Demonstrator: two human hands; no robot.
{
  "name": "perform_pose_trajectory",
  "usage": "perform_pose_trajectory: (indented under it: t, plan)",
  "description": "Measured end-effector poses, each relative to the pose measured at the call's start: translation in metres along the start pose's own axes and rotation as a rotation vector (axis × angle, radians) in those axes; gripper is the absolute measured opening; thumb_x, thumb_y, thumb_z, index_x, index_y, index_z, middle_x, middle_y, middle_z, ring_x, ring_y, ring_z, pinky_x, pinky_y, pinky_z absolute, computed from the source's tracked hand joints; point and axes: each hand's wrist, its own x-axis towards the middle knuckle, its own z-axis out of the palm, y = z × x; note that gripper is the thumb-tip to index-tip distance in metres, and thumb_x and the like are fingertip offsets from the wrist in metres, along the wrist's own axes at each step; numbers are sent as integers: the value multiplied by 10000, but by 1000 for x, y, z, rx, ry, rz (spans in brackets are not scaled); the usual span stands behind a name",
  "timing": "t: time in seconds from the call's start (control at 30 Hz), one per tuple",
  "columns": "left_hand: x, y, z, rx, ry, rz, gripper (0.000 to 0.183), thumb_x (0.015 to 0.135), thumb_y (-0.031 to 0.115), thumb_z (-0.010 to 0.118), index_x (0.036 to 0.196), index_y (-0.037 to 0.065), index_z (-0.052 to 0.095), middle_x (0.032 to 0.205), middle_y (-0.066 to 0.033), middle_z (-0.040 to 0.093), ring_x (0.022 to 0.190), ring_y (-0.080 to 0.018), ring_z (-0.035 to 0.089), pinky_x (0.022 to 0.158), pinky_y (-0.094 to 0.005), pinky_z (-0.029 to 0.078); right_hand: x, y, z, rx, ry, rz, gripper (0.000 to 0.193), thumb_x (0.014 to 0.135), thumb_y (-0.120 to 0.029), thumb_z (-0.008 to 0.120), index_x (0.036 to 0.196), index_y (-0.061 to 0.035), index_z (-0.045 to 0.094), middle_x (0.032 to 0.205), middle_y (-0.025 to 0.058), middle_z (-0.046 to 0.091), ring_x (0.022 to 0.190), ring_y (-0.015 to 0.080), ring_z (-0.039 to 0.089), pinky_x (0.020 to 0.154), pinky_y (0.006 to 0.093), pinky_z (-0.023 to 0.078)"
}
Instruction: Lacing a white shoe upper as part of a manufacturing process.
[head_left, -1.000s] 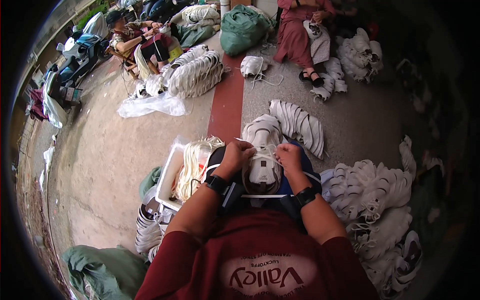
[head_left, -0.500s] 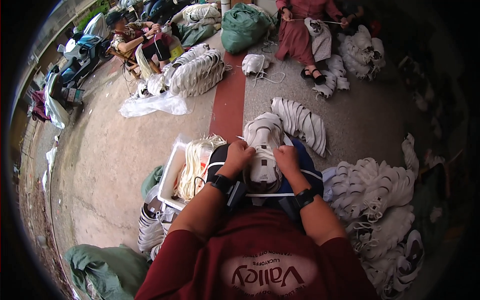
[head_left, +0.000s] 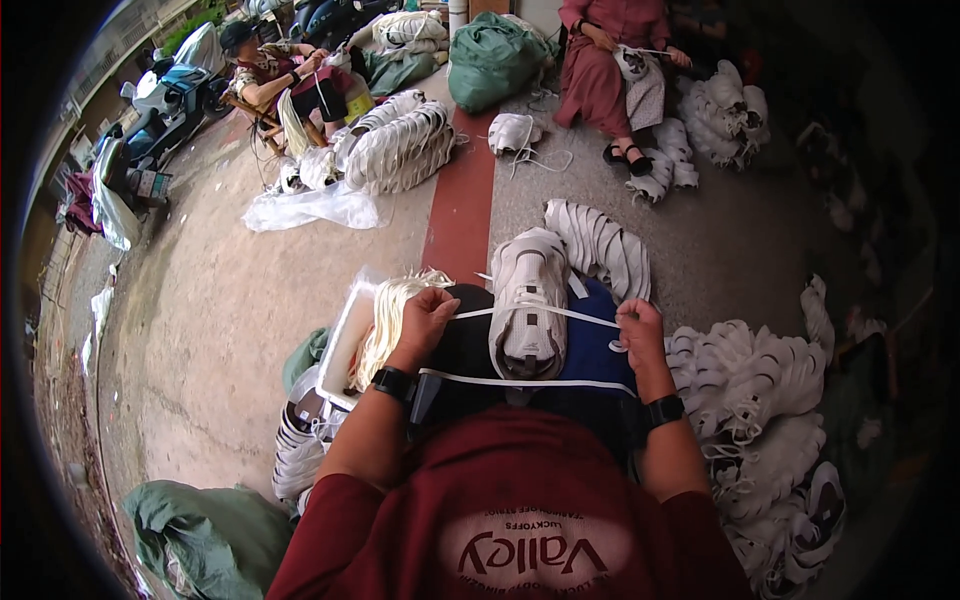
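A white shoe upper (head_left: 530,275) with a grey tongue lies across my lap, its opening toward me. From it a white shoelace (head_left: 590,319) stretches out to both sides. My left hand (head_left: 428,315) pinches one end, left of the upper, over my dark trouser leg. On the other side my right hand (head_left: 640,328) grips the other end, with a small loop of lace hanging below the fingers. Both lengths are pulled nearly straight. Just beyond the upper, a curved row of nested white uppers (head_left: 600,245) rests against my knee.
A white foam box (head_left: 340,345) of cream laces (head_left: 392,320) stands at my left. Piled white uppers (head_left: 745,375) lie at my right. A green sack (head_left: 205,540) sits at lower left. Ahead, two people sit working among stacked uppers (head_left: 405,150); scooters (head_left: 170,105) stand far left.
My hands have moved apart from beside the upper, out to left and right, drawing the lace ends out straight. The person at far right has brought their hands closer together.
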Motion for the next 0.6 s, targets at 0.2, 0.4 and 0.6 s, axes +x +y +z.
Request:
perform_pose_trajectory:
  t: [0.2, 0.4, 0.6]
  plan:
    - [-17, 59, -31, 706, -199, 450, 77, 749, 122, 683, 749, 63, 634, 702, -105, 605, 665, -266, 605, 602, -328, 476, -28, -60, 1, -1355, -349, -939, 170, 759, -119, 617, 649, -46, 510, 625, 135, 540, 554, 337, 542, 492, 426, 415]
    - [-27, 51, -124, 520, -139, 294, 85, 728, 9, 684, 797, 29, 638, 757, -57, 636, 704, -151, 605, 632, -273, 479, -50, -116, -41, -1586, -254, -1275, 87, 714, -49, 593, 677, -64, 515, 530, 113, 409, 473, 296, 493, 420, 376, 385]
    - [-69, 75, -173, 270, -172, -88, 181, 712, -25, 699, 873, -1, 620, 792, 12, 618, 720, -52, 521, 649, -224, 442, -59, -136, -65, -1606, -135, -1268, 40, 736, -28, 566, 731, -58, 540, 543, 121, 441, 478, 297, 498, 409, 380, 370]
